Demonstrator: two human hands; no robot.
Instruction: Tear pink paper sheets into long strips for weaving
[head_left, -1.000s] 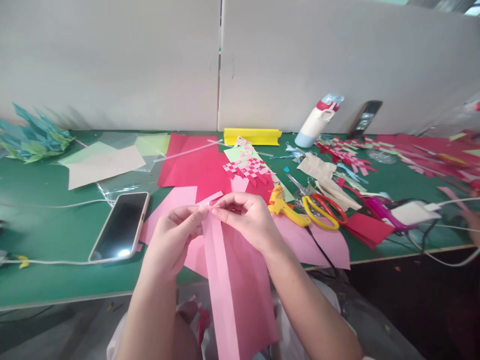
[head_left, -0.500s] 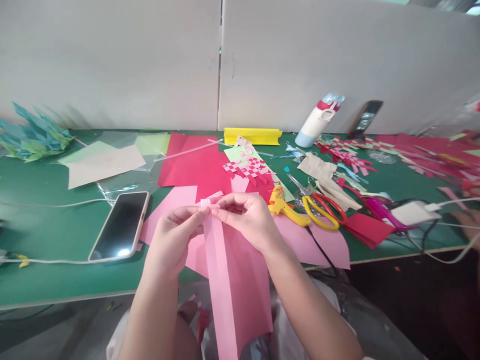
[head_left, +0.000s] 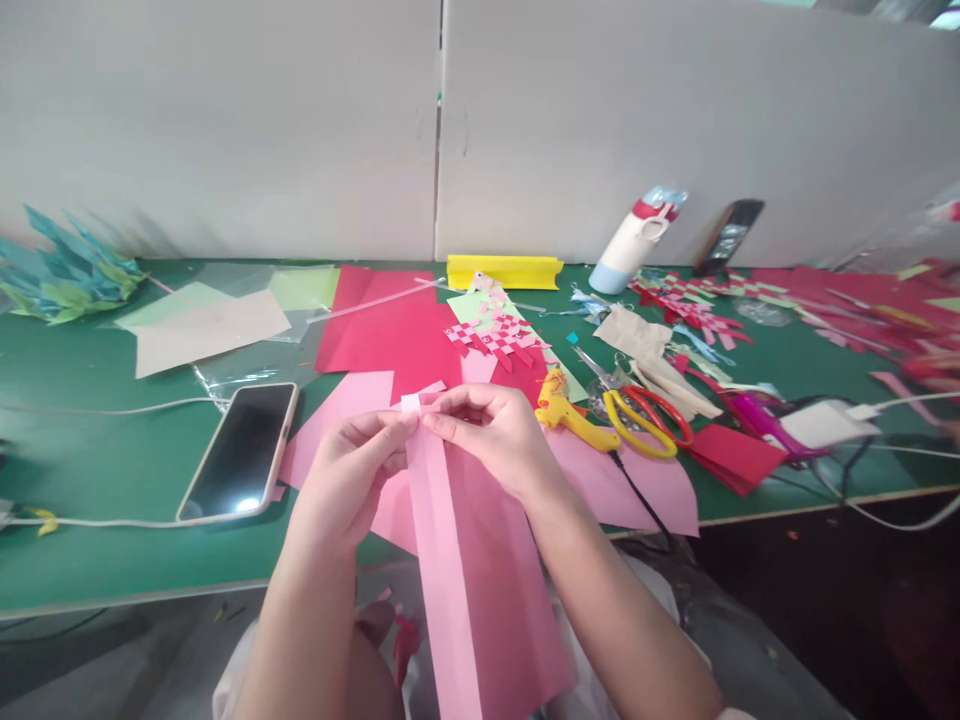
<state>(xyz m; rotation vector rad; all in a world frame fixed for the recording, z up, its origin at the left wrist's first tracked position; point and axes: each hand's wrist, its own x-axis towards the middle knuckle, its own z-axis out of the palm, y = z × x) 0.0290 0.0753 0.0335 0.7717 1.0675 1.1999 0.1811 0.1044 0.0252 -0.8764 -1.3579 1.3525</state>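
A long sheet of pink paper (head_left: 450, 580), folded lengthwise along its left side, hangs over the table's front edge toward my lap. My left hand (head_left: 356, 460) pinches the left side of its top end between thumb and fingers. My right hand (head_left: 491, 435) pinches the same end just to the right, its fingertips close to the left ones. More pink paper (head_left: 341, 405) lies flat beneath my hands. Right of my right hand are a yellow glue gun (head_left: 574, 415) and scissors (head_left: 637, 420) with yellow and red handles.
A phone (head_left: 240, 455) lies left of my hands. Behind are red paper (head_left: 375, 320), woven paper fish (head_left: 499, 330) and a yellow folded piece (head_left: 505, 272). A bottle (head_left: 634, 245) stands at the back right. A white charger (head_left: 829, 427) with cables lies at right.
The lower right part of the hanging pink paper has swung outward to the right. My hands hold almost the same place and grip. At the far right, another person's hand has moved mostly out of view.
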